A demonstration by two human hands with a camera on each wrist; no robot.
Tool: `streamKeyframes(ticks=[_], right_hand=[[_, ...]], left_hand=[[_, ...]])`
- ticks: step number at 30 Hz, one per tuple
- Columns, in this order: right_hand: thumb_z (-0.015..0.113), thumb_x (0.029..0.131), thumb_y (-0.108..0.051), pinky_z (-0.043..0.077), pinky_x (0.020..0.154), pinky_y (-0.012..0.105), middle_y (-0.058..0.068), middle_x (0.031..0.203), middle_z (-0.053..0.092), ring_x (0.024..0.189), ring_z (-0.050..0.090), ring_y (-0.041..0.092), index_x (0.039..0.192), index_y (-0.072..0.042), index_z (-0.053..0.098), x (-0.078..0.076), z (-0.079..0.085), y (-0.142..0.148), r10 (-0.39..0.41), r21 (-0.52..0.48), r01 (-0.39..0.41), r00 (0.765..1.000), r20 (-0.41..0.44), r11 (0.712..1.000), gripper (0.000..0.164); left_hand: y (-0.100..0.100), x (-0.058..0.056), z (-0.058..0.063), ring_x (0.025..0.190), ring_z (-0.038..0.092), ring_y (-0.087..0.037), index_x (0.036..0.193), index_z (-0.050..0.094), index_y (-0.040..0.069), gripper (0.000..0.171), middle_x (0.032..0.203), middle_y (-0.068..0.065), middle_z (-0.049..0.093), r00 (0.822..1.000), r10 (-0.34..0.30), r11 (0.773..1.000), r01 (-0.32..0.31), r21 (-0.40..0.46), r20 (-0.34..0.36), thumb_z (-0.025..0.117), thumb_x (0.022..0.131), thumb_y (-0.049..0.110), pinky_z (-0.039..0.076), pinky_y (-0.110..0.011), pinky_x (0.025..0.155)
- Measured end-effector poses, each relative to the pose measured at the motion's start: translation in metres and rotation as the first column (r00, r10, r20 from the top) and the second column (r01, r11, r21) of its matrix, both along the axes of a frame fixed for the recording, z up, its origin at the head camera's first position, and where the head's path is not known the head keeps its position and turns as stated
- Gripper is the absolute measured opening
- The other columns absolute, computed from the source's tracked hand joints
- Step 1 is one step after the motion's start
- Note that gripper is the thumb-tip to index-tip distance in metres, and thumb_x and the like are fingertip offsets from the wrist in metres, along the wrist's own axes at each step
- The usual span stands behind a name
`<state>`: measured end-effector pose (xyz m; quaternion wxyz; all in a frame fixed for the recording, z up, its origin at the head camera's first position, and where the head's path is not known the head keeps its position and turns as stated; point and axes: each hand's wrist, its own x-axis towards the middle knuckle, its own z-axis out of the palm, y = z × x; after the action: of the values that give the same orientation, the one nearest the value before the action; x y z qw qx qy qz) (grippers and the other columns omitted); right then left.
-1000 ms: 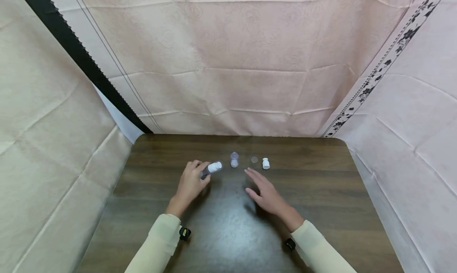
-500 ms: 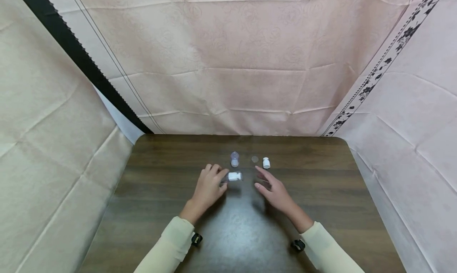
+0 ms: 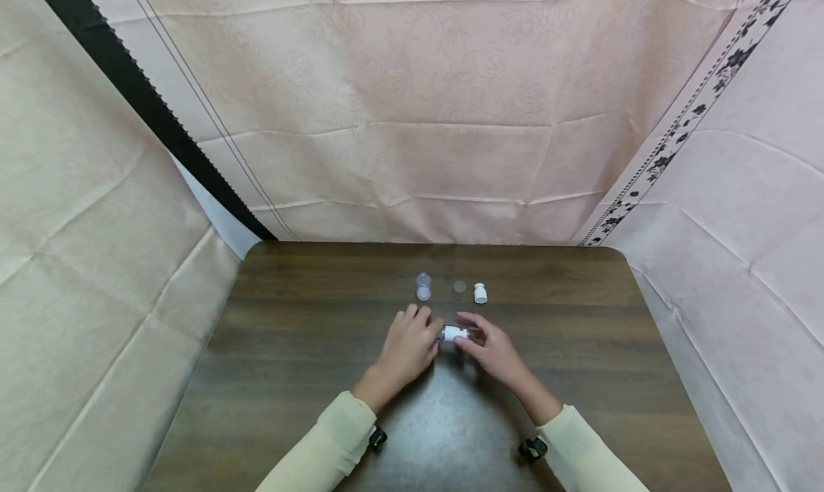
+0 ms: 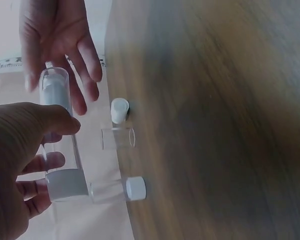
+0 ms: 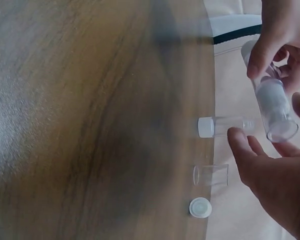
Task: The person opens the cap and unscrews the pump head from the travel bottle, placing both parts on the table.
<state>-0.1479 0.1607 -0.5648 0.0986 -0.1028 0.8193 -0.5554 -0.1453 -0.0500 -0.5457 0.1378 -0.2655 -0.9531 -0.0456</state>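
Observation:
My left hand [image 3: 407,343] grips a clear cylindrical pump bottle [image 4: 65,145], its thumb and fingers round the body. The bottle lies tilted in the air above the table, with a white band at one end and a white pump top under a clear cap [image 5: 282,131] at the other. My right hand [image 3: 497,349] is at the capped end, its fingers apart and loosely bent around it. Whether they touch the cap, I cannot tell. Beyond both hands stand a clear bottle [image 5: 226,125] with a white base and threaded neck, a clear cap [image 4: 118,138] and a white pump top [image 3: 480,294].
The brown wooden table [image 3: 309,399] has its far edge just behind the small parts. Pale cloth [image 3: 450,120] hangs behind it and on both sides. Each wrist wears a small black device, seen below the left hand as a black camera [image 3: 378,438].
My left hand has carried the pump bottle right and closer to me, levelling it. My right hand has moved slightly right and nearer, and now meets the bottle's capped end. The standing parts have not moved.

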Motion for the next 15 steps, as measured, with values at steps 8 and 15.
streamKeyframes(ticks=[8,15], right_hand=[[0.076,0.093,-0.01,0.053,0.08,0.02,0.015,0.117,0.071,0.097,0.066,0.014,0.122,-0.004,0.07,0.0002,-0.0066,0.0011,-0.074,-0.028,0.073,0.996,-0.04,0.997,0.03],[0.079,0.091,-0.009,0.053,0.081,0.02,0.016,0.119,0.071,0.096,0.065,0.012,0.119,-0.004,0.072,0.0007,-0.0047,0.0033,-0.097,-0.057,0.094,0.994,-0.047,0.994,0.029]], left_hand=[[0.0067,-0.0011,-0.0056,0.094,0.054,-0.02,0.114,0.075,0.019,0.033,0.104,-0.002,0.064,1.0,0.012,1.0,-0.012,0.002,-0.02,0.084,0.086,0.035,0.042,-0.031,0.07],[0.0051,-0.0005,-0.0098,0.093,0.059,-0.019,0.113,0.075,0.016,0.032,0.106,-0.003,0.066,0.999,0.008,0.999,-0.006,0.051,-0.043,0.084,0.087,0.033,0.048,-0.031,0.071]])
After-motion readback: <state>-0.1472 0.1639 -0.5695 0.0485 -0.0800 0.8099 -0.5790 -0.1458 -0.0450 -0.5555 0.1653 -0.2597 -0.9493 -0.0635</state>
